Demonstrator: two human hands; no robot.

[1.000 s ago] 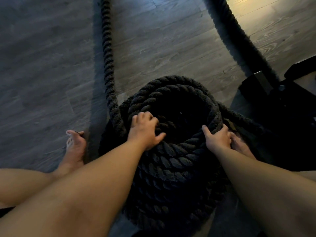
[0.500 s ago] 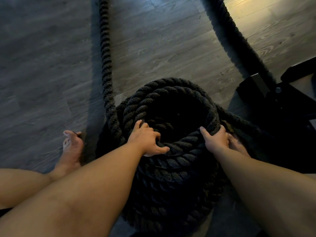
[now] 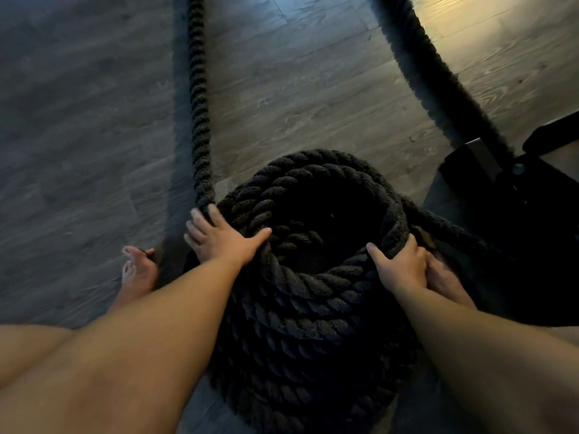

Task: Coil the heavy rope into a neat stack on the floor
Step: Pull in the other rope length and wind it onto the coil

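A thick black twisted rope is wound into a tall coil [image 3: 313, 296] on the floor right in front of me. One loose strand [image 3: 199, 104] runs from the coil's left side straight away across the floor. My left hand [image 3: 222, 242] lies spread flat on the coil's upper left rim. Its fingertips touch the foot of that strand and its thumb points toward the hollow centre. My right hand [image 3: 404, 267] grips the top turn on the right rim, thumb inside and fingers outside.
A second rope strand [image 3: 423, 67] runs diagonally at the upper right toward a black metal equipment base [image 3: 517, 214]. My bare left foot [image 3: 138, 274] rests left of the coil, and my right foot [image 3: 445, 283] sits under my right hand. The floor is grey wood plank [image 3: 78, 120].
My left hand has let go of the near rim, slid left and opened flat beside the loose strand. My right hand has kept its grip on the right rim.
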